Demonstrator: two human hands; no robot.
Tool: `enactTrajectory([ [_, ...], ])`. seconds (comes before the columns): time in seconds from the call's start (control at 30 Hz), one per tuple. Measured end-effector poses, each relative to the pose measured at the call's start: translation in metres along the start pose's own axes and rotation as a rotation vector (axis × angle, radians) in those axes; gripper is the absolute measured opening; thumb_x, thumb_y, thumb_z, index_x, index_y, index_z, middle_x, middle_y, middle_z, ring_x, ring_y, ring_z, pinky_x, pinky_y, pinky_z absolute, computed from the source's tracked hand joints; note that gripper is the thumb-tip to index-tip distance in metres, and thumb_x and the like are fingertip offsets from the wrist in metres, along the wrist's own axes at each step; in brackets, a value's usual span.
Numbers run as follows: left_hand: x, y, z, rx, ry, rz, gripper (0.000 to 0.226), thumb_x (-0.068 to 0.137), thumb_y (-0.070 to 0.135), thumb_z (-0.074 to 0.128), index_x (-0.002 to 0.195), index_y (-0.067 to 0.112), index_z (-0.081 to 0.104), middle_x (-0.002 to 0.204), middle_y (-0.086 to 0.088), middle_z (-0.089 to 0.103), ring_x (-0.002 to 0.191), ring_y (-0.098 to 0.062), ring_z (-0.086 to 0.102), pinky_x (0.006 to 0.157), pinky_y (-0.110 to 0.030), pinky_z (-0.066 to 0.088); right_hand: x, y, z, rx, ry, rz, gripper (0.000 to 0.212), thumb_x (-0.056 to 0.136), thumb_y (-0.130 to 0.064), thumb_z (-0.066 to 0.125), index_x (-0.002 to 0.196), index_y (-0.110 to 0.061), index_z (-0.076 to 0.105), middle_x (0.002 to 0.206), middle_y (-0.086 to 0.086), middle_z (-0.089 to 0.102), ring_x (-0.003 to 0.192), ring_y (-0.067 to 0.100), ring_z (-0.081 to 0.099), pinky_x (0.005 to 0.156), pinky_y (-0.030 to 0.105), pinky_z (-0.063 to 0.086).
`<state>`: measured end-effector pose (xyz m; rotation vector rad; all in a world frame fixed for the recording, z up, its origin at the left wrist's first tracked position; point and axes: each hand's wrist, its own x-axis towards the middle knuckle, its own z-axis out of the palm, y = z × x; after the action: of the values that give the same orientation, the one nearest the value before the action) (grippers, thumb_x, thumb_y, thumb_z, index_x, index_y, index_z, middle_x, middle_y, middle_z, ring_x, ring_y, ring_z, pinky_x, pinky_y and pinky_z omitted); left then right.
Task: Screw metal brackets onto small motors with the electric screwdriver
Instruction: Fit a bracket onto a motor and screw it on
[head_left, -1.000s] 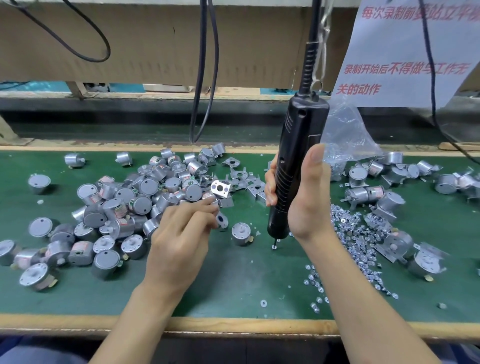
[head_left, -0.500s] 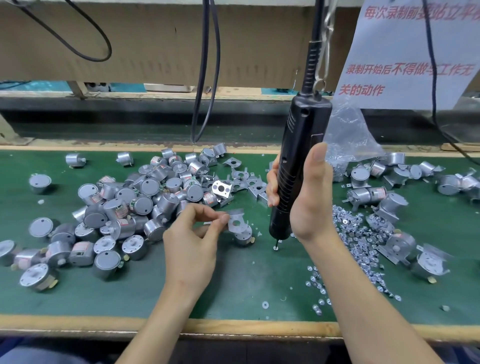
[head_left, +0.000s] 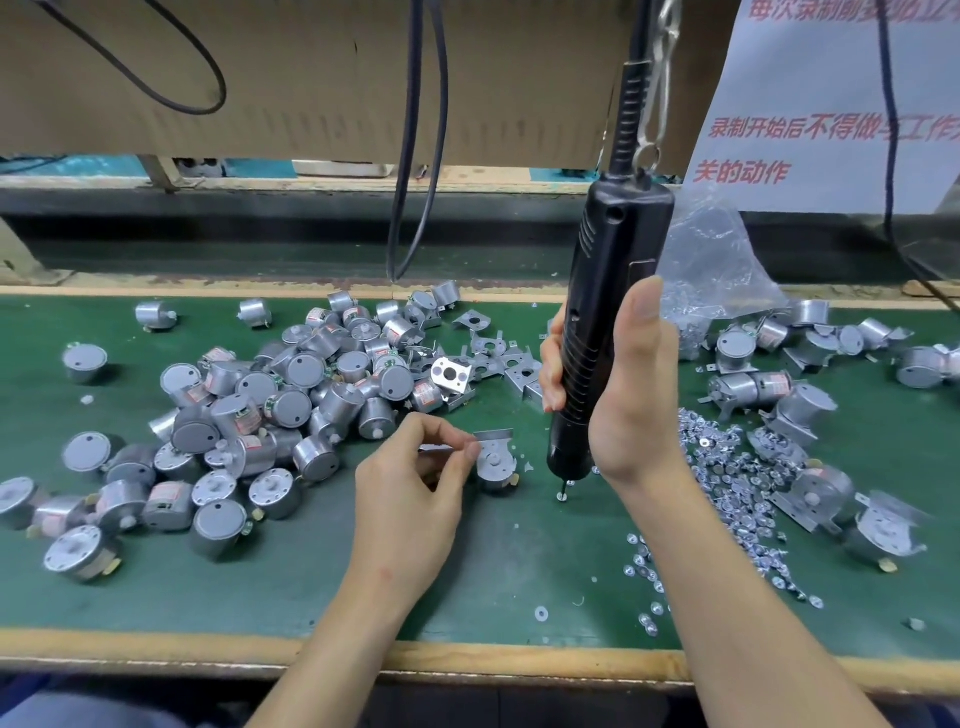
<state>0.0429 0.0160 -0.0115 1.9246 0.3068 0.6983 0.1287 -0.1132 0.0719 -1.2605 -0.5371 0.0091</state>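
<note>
Change since earlier frame: bracket (head_left: 493, 446), then held just above the motor (head_left: 496, 470), now sits on top of it; left hand (head_left: 410, 499) has come lower with it.

Bracket: flat metal plate, rear edge tilted up, pinched at its left edge between left thumb and forefinger.
Motor: small silver cylinder, upright on the green counter (head_left: 493, 582), centre, shaft showing through the bracket.
Left hand: narrow pinch on the bracket, other fingers curled.
Right hand (head_left: 623, 400): wrapped around the screwdriver (head_left: 608, 291), thumb up along its body.
Screwdriver: black, near upright, hung on a clip and cable from above; bit (head_left: 563, 488) points down just right of the motor, tip touching a screw on the counter.
Loose motors (head_left: 270, 410): heap, left of the hands.
Spare brackets (head_left: 493, 358): behind the motor, near the heap.
Screws (head_left: 727, 499): scattered, right of the right wrist.
Assembled motors (head_left: 810, 415): far right.
Plastic bag (head_left: 711, 270): behind the screwdriver.
Paper notice (head_left: 831, 104): red print, upper right.
</note>
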Motion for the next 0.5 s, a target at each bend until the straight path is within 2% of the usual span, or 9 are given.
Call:
enactTrajectory([
  [0.13, -0.0018, 0.0028, -0.0017, -0.039, -0.024, -0.017, 0.017, 0.085, 0.024, 0.070, 0.092, 0.030, 0.056, 0.092, 0.015, 0.068, 0.073, -0.013, 0.068, 0.063, -0.023, 0.052, -0.0013, -0.0006, 0.0009, 0.005, -0.004, -0.003, 0.086, 0.069, -0.094, 0.052, 0.069, -0.008, 0.049, 0.056, 0.002, 0.052, 0.045, 0.022, 0.046, 0.050, 0.031, 0.038],
  [0.23, -0.0028, 0.0028, -0.0015, 0.023, -0.102, 0.032, 0.033, 0.078, 0.031, 0.070, 0.107, 0.030, 0.056, 0.102, 0.019, 0.064, 0.089, -0.008, 0.065, 0.068, -0.020, 0.051, -0.0025, -0.0017, 0.0027, 0.005, -0.008, -0.005, 0.090, 0.068, -0.094, 0.053, 0.073, -0.004, 0.048, 0.056, 0.003, 0.051, 0.045, 0.022, 0.046, 0.049, 0.031, 0.038],
  [0.33, -0.0035, 0.0017, -0.0015, 0.130, -0.155, 0.106, 0.048, 0.075, 0.034, 0.074, 0.120, 0.030, 0.057, 0.106, 0.024, 0.063, 0.093, -0.001, 0.061, 0.069, -0.010, 0.044, -0.0034, -0.0026, 0.0038, -0.008, -0.005, -0.004, 0.092, 0.068, -0.094, 0.053, 0.073, -0.002, 0.047, 0.056, 0.004, 0.052, 0.045, 0.021, 0.047, 0.049, 0.032, 0.039],
  [0.5, -0.0029, -0.0032, -0.0023, 0.227, -0.187, 0.139, 0.050, 0.077, 0.031, 0.077, 0.123, 0.030, 0.060, 0.107, 0.022, 0.064, 0.095, 0.004, 0.059, 0.075, -0.005, 0.039, -0.0017, -0.0050, 0.0056, -0.022, -0.001, 0.008, 0.092, 0.066, -0.095, 0.053, 0.072, -0.003, 0.048, 0.057, 0.005, 0.053, 0.046, 0.023, 0.047, 0.050, 0.033, 0.039],
])
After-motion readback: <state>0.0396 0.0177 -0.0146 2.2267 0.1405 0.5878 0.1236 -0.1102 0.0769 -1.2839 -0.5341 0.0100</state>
